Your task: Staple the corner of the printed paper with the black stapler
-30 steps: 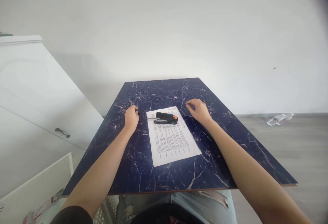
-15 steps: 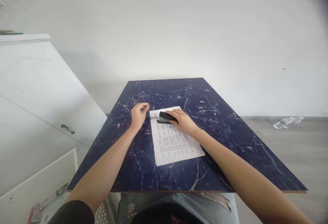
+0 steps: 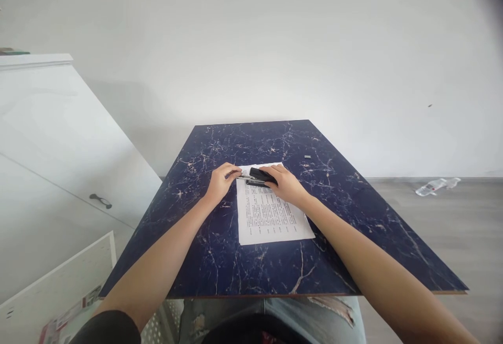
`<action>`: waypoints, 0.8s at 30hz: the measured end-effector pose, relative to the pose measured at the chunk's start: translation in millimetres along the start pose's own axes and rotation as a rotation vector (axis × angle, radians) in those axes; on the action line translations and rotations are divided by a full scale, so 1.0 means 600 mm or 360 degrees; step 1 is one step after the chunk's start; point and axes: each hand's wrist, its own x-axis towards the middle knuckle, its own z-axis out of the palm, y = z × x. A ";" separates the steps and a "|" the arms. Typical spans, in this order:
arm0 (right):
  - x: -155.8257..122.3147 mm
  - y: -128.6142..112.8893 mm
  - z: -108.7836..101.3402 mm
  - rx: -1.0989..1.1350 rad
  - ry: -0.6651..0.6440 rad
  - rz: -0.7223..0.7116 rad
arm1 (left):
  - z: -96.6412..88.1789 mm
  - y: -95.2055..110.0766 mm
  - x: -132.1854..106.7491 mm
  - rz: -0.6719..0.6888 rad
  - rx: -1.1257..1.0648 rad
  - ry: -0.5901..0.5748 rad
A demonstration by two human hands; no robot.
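My right hand is closed around the rear of a black stapler. The stapler lies over the top part of a printed sheet of paper, its top tilted up and its metal magazine sticking out to the left. My left hand pinches a small grey strip, apparently staples, at the left end of that magazine. The fingertips mostly hide the strip, and I cannot tell whether it sits inside the magazine.
A dark blue marbled table carries all this. Another small grey piece lies on it to the far right. A white cabinet stands at the left. Plastic bottles lie on the floor at the right.
My left hand has moved right, bringing the strip of staples from beside the paper to the magazine's end. My right hand and the stapler have shifted slightly right; the paper has turned a little.
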 end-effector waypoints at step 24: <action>0.000 -0.001 -0.001 0.0016 -0.0031 0.0049 | 0.008 -0.003 0.002 -0.0096 0.0020 0.0034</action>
